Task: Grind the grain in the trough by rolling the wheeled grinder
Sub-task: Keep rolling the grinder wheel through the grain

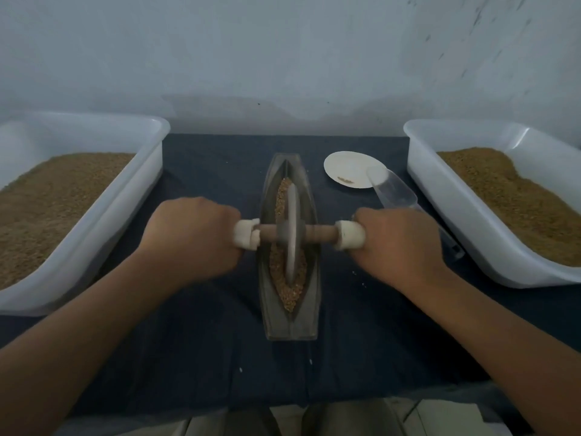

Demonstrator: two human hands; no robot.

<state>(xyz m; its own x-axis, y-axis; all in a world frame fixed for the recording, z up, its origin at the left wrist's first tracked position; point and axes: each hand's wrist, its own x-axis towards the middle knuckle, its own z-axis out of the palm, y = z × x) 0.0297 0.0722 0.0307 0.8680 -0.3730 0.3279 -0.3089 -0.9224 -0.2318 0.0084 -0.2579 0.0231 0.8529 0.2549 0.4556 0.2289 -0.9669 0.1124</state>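
A boat-shaped dark trough lies lengthwise on the dark cloth, with brown grain along its groove. The grinder's grey wheel stands on edge in the groove near the trough's middle, on a wooden axle that crosses the trough. My left hand grips the white-wrapped left handle. My right hand grips the white-wrapped right handle. The handle ends look blurred.
A large white tub of brown grain stands at the left, and a second white tub of grain at the right. Behind the right hand lie a small white plate and a clear plastic scoop. A pale wall rises behind.
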